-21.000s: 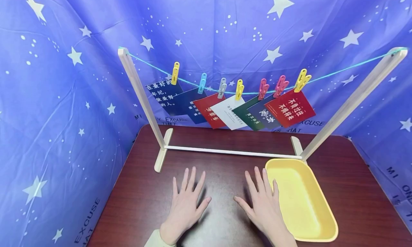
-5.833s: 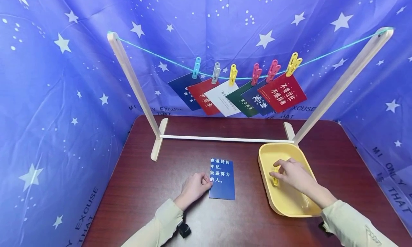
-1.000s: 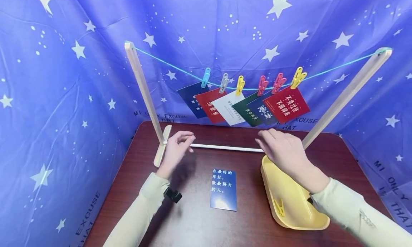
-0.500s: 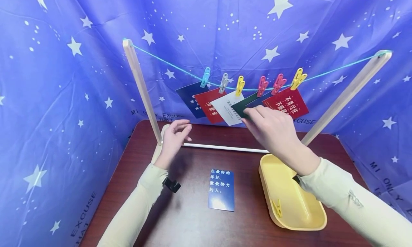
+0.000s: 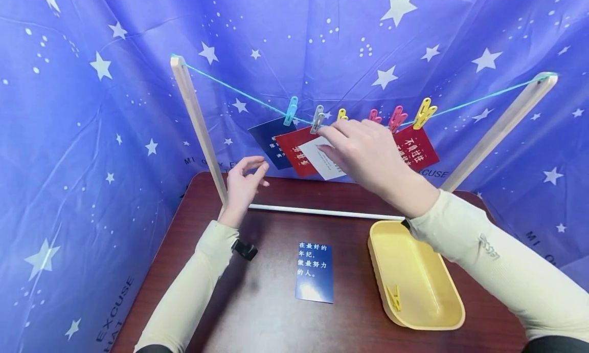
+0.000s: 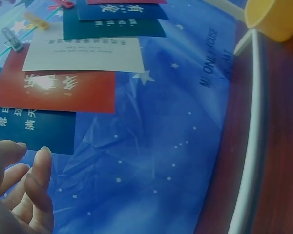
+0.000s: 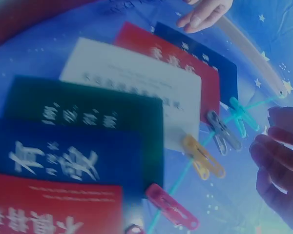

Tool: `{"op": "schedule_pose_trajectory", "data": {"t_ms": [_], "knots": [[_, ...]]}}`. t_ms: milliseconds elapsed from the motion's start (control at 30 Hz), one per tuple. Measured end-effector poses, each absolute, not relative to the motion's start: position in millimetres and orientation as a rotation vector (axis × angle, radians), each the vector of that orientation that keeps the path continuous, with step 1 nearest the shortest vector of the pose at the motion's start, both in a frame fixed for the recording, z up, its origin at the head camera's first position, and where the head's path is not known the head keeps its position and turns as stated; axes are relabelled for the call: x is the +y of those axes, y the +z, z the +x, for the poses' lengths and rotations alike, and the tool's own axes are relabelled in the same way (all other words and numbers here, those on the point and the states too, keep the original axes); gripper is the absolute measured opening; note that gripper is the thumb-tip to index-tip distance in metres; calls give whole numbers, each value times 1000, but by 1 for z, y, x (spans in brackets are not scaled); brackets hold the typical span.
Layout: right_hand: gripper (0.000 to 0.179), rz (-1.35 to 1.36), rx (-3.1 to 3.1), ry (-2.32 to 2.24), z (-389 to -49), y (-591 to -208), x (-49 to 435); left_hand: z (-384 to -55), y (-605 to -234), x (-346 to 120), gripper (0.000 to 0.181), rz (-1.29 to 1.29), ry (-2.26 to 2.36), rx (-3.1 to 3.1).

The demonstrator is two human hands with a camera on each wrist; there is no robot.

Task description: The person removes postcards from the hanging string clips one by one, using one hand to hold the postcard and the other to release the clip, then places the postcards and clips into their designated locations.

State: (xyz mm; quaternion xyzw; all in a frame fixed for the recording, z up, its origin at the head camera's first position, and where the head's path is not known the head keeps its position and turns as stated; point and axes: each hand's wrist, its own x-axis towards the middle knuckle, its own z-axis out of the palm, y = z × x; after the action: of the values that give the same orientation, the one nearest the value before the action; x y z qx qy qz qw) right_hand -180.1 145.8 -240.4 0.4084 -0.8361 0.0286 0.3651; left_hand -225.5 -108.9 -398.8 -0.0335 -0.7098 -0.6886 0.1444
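My left hand (image 5: 244,186), fingers loosely bent and holding nothing, hovers left of the hanging dark blue card (image 5: 271,143). In the left wrist view its fingertips lie just below that card's edge; whether they touch cannot be told. A light blue clothespin (image 5: 290,111) fastens the card to the string. My right hand (image 5: 368,153) is raised in front of the line, loosely curled with nothing in it, close to the grey clothespin (image 5: 317,119) on a red card (image 5: 294,151). It hides the green card (image 7: 88,112) from the head view and partly covers the white card (image 5: 322,161).
A blue card (image 5: 315,284) lies flat on the table. To its right, a yellow tray (image 5: 428,286) holds one yellow clothespin (image 5: 394,299). The wooden stand's posts (image 5: 190,107) carry the turquoise string, with a white rod (image 5: 317,211) low between them.
Earlier, the table's blue card came off the string and its yellow clothespin went into the tray. In the last second both hands rise; the right travels left across the hanging cards.
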Motion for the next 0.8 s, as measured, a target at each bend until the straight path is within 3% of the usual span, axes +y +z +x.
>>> {"op": "schedule_pose_trajectory", "data": {"t_ms": [533, 800], "knots": [[27, 1219, -2171, 241, -227, -195, 121, -235, -378, -111, 34, -149, -2046, -2027], [47, 1010, -2644, 237, -246, -179, 112, -239, -380, -108, 35, -140, -2075, -2027]]}}
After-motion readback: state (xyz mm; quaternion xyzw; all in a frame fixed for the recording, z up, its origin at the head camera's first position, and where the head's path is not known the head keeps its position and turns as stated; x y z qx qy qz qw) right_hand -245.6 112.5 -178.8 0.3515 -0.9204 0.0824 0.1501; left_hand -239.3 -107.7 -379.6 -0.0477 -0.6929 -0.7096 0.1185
